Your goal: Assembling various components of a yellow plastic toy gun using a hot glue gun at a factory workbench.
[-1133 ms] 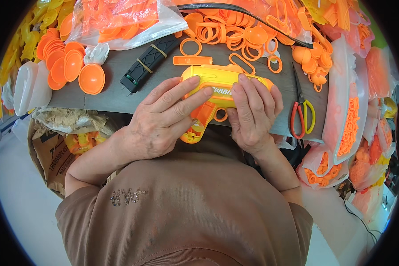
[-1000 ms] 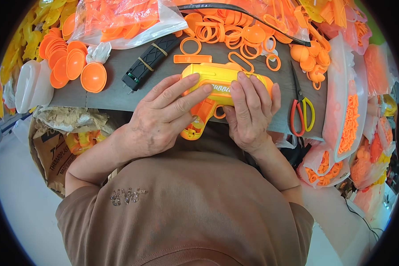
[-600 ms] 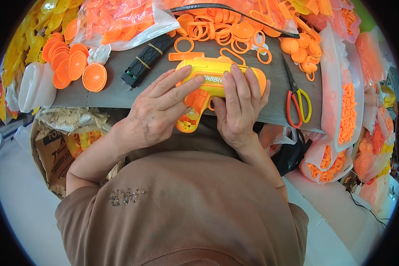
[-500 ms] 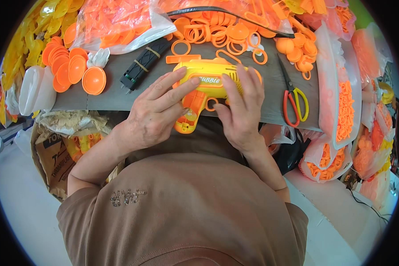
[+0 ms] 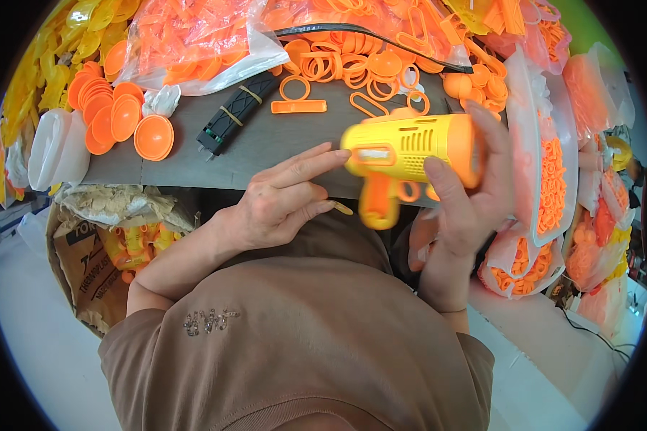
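My right hand (image 5: 474,190) grips a yellow and orange toy bubble gun (image 5: 399,151) around its orange front end, thumb on the near side. The gun is raised over the table's near edge, its handle pointing down. My left hand (image 5: 284,194) is beside the gun's rear, index finger stretched to touch or nearly touch it. At the left thumb tip is a small narrow yellow piece (image 5: 343,208), apparently pinched; its kind is unclear. Beyond the hands, an orange bar (image 5: 298,107) and an orange ring (image 5: 295,87) lie on the grey table (image 5: 180,161).
Black parts bound with rubber bands (image 5: 231,116) lie left of centre. Stacked orange cups (image 5: 153,138) stand further left, near a white plastic container (image 5: 56,147). Bags of orange parts (image 5: 194,43) line the back. A clear bin (image 5: 546,172) stands right; an open carton (image 5: 86,266) sits below left.
The gun has moved right and up toward my right hand, which now wraps its front end. My left hand has drawn away from the gun's side. The scissors are now hidden.
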The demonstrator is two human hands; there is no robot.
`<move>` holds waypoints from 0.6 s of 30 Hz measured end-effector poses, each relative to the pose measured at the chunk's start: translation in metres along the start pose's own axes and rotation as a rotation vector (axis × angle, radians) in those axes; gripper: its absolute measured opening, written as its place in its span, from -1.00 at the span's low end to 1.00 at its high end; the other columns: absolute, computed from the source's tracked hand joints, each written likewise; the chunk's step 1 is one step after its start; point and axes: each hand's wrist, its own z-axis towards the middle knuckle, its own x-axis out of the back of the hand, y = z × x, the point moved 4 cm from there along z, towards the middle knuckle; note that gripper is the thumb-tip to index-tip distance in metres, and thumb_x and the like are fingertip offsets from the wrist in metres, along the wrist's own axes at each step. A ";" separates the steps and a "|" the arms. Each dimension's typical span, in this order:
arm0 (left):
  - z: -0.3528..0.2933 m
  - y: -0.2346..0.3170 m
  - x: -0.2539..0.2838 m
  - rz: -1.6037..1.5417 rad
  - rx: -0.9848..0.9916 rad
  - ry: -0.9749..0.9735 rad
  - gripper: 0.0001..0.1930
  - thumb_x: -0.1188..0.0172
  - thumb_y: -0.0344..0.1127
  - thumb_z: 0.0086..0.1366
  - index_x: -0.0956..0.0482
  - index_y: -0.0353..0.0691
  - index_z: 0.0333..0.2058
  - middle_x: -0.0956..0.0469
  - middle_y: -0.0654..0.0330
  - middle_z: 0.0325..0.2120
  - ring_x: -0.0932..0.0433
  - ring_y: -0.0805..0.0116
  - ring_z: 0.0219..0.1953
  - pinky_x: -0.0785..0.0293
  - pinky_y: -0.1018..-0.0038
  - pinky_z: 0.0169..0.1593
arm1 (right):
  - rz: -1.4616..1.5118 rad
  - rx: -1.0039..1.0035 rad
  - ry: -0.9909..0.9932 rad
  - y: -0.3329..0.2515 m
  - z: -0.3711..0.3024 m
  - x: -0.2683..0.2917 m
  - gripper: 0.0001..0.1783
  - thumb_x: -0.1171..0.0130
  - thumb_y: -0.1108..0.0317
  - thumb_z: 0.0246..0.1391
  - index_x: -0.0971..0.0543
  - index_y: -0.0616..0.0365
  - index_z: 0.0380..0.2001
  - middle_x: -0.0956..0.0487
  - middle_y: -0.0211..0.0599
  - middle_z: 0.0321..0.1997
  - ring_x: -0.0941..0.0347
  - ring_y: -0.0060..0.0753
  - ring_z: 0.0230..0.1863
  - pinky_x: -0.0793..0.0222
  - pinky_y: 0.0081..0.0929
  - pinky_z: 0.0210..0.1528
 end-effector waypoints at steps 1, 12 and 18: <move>0.000 0.001 0.003 0.001 0.001 0.000 -0.85 -0.29 -0.51 0.00 -0.46 -0.40 -0.54 -0.42 -0.10 0.04 -0.46 -0.11 0.03 -0.49 0.24 0.00 | -0.342 0.160 -0.096 -0.021 0.006 -0.006 -0.45 -0.27 0.47 -0.12 -0.41 0.24 0.02 -0.39 -0.19 0.03 -0.38 -0.34 -0.01 -0.29 -0.47 0.05; -0.015 0.011 0.046 -0.022 0.105 0.315 -0.93 -0.19 -0.52 0.16 -0.48 -0.39 -0.42 -0.53 -0.06 -0.30 -0.54 0.26 -0.36 -0.46 0.51 -0.28 | -0.852 0.692 -0.391 0.035 -0.032 -0.098 -0.54 -0.25 0.46 -0.21 -0.51 0.12 -0.11 -0.40 -0.14 0.08 -0.34 -0.13 0.03 -0.21 -0.18 0.07; -0.001 0.014 0.039 0.104 0.035 0.169 -0.86 -0.28 -0.50 0.01 -0.49 -0.35 -0.44 -0.53 -0.05 -0.20 -0.52 0.05 -0.16 -0.45 0.27 -0.10 | -0.738 0.663 -0.332 0.019 0.028 -0.053 -0.73 -0.13 0.59 -0.04 -0.54 0.21 -0.19 -0.53 -0.18 -0.13 -0.49 -0.19 -0.17 -0.44 -0.38 -0.15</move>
